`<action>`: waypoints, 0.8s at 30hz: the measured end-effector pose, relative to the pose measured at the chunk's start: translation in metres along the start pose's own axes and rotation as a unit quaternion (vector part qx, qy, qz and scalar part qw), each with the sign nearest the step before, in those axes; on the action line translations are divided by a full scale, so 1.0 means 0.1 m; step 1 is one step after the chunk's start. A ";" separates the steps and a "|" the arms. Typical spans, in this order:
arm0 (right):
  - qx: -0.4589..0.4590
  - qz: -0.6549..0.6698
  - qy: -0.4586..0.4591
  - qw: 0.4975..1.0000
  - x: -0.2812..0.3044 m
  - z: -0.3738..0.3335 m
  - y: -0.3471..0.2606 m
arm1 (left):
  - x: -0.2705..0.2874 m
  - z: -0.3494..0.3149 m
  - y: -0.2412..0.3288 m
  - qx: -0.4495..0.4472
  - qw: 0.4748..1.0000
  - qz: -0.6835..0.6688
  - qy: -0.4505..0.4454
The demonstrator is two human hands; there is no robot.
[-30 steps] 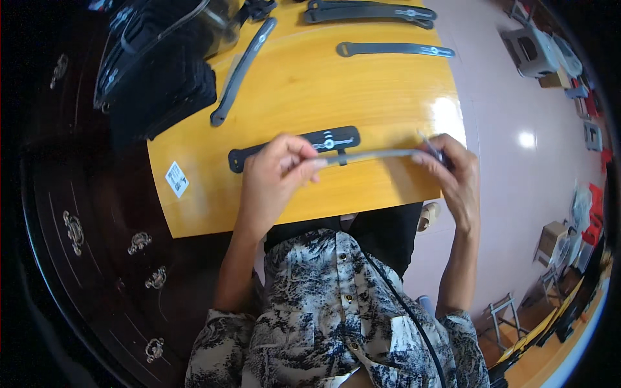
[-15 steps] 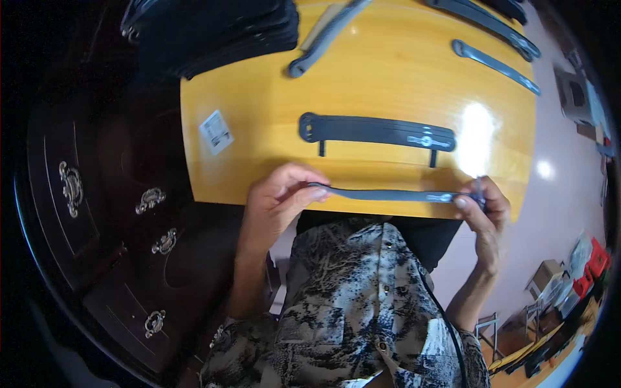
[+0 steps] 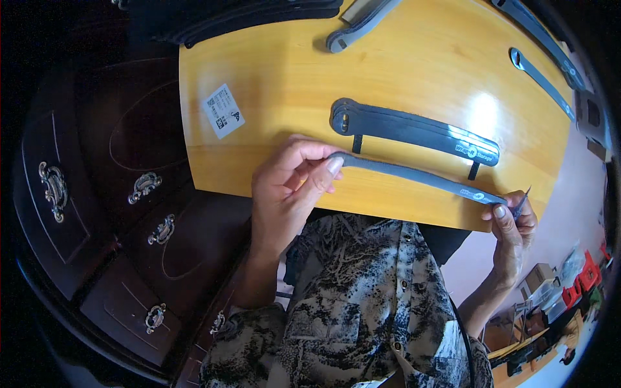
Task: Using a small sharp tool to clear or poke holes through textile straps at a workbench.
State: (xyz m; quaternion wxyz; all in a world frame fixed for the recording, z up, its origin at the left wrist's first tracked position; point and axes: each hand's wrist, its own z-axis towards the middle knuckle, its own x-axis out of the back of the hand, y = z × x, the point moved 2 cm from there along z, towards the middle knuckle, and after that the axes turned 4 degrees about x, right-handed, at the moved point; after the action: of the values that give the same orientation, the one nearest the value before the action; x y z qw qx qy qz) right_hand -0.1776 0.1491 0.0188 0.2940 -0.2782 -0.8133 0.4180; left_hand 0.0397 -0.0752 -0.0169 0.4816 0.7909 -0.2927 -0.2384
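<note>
Near the table's front edge I hold a long grey strap point(image 3: 414, 174) stretched between both hands. My left hand point(image 3: 294, 184) pinches its rounded end between thumb and forefinger. The other end, with white print, is gripped by the thumb and fingers of my right hand point(image 3: 511, 226). A small dark pointed tool point(image 3: 522, 199) pokes up from that same right hand; its kind is hard to make out. Just beyond the held strap lies a stack of dark straps point(image 3: 407, 132) with a slotted round end at left. Two short black tabs stick out from under the stack.
A white printed label point(image 3: 222, 111) lies on the yellow wooden table point(image 3: 272, 77) at left. Farther back are another grey strap bundle point(image 3: 362, 29), a single strap point(image 3: 542, 83) and a dark pile point(image 3: 259, 19). A dark cabinet with ornate handles point(image 3: 145, 187) stands at left.
The view has shifted, so the table's things sit differently in it. The left end of the held strap is raised nearer the stack, and the strap now slopes down to the right.
</note>
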 end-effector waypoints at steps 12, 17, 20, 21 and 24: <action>0.009 -0.013 0.047 0.999 -0.05 0.03 -0.08 | -0.11 0.12 0.05 -0.041 0.981 0.129 0.140; 0.005 -0.004 0.046 0.999 -0.03 0.04 -0.07 | -0.11 0.13 0.03 -0.032 0.982 0.124 0.139; 0.036 -0.017 0.053 0.998 -0.05 0.06 0.00 | -0.11 0.13 0.05 -0.039 0.980 0.133 0.142; 0.036 -0.018 0.053 0.998 -0.04 0.07 0.01 | -0.12 0.13 0.04 -0.035 0.980 0.135 0.142; 0.047 -0.031 0.049 0.997 -0.04 0.08 0.01 | -0.12 0.14 0.04 -0.027 0.979 0.142 0.146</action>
State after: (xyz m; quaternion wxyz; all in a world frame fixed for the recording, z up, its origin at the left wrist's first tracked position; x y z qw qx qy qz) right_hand -0.1804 0.1425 0.0135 0.3588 -0.2587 -0.7858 0.4322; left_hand 0.0212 -0.0774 -0.0177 0.5695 0.7542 -0.3217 -0.0579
